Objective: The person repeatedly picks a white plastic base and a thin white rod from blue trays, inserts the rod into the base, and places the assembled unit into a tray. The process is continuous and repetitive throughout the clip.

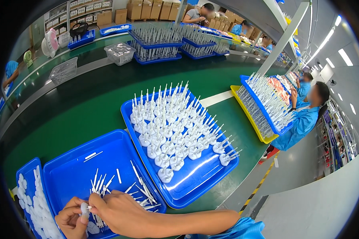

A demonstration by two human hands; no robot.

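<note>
Low in the view, my left hand (70,220) is closed on a small white plastic piece (84,208), roundish in shape. My right hand (121,213) pinches a thin white stick, mostly hidden by the fingers, against that piece. Both hands are over a blue tray (64,165) with loose thin white sticks (145,189) lying in it. More flat white pieces (93,228) show just under my hands. A narrower blue tray (20,171) at the far left holds many white rounded pieces (39,207).
To the right, another blue tray (179,202) carries rows of white bases with upright sticks (167,131). Stacked trays (263,107) of similar sticks stand near a co-worker in blue (303,119). Clear plastic bins (119,53) and further trays (159,44) line the green table's (91,103) far side.
</note>
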